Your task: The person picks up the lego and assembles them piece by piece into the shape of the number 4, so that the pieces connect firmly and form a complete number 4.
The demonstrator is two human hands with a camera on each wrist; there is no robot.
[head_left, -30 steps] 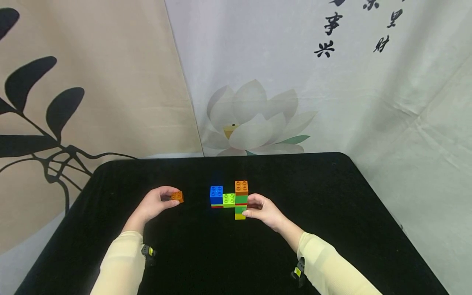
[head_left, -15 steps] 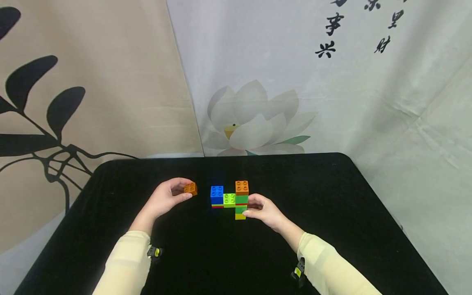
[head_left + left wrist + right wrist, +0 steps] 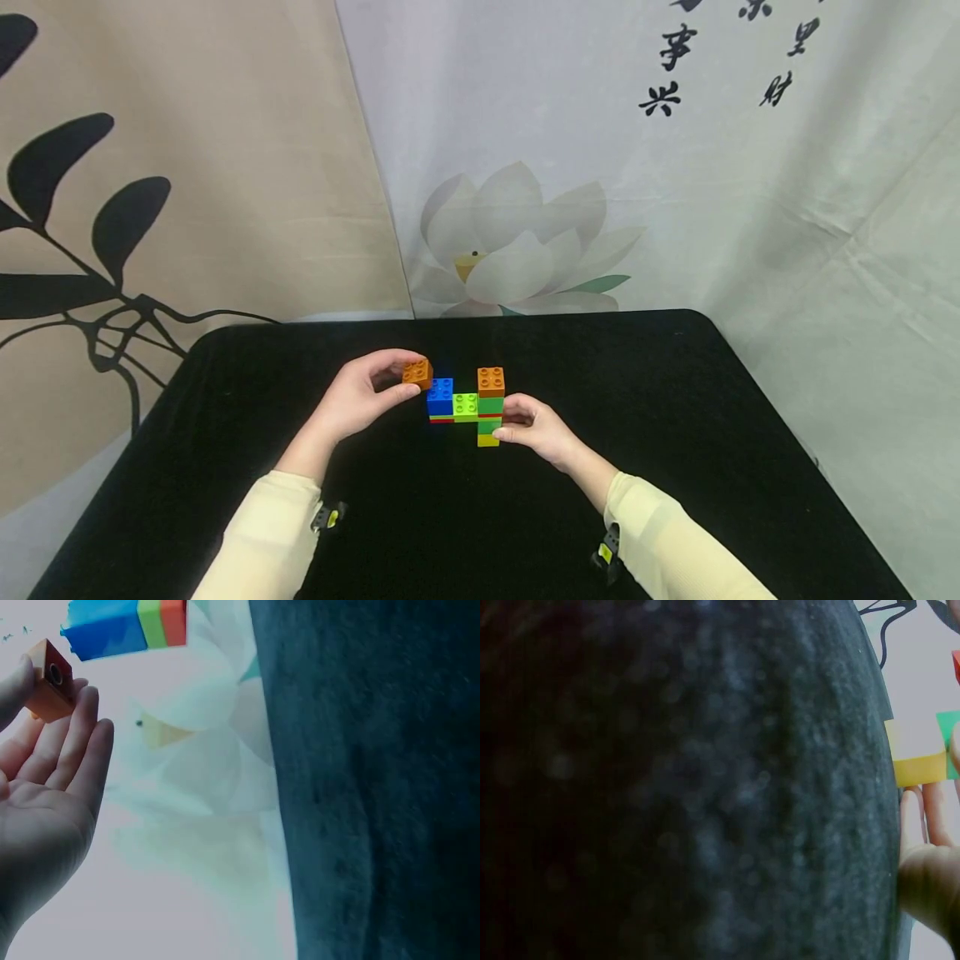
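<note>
My left hand pinches an orange toy building brick between thumb and fingers, just left of and slightly above a blue brick. Whether the two bricks touch is hard to tell in the head view; in the left wrist view the held orange brick is apart from the blue brick. The blue brick tops the left end of a joined structure, with lime and red beneath. A lime brick links it to a right column, topped by another orange brick. My right hand grips that column's green part above its yellow base.
The structure stands on a black cloth-covered table. Behind the far edge hangs a pale curtain with a printed lotus and dark characters. Both wrists carry small black devices, one at the left cuff.
My left hand has moved right and a little upward with its orange brick, closing in on the blue brick. The right hand and the structure have stayed in place.
</note>
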